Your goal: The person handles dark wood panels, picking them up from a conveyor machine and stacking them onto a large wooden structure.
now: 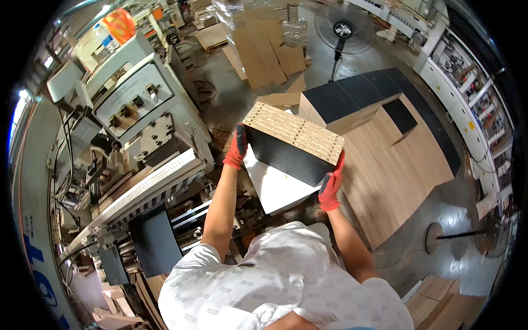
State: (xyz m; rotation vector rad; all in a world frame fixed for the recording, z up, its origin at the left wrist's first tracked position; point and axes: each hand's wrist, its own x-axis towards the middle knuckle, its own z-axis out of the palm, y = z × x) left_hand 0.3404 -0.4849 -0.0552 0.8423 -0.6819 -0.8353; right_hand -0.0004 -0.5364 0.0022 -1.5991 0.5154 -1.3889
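Both gloved hands are clamping a stack of black boards [294, 148] between them, left hand [237, 147] gripping its left end, right hand [331, 187] its right end, above a white board [275, 190].

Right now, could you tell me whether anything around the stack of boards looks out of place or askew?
Loose brown sheets lie scattered and overlapping on the floor beyond the pallet. The stack of boards between the left hand and right hand looks square and undamaged.
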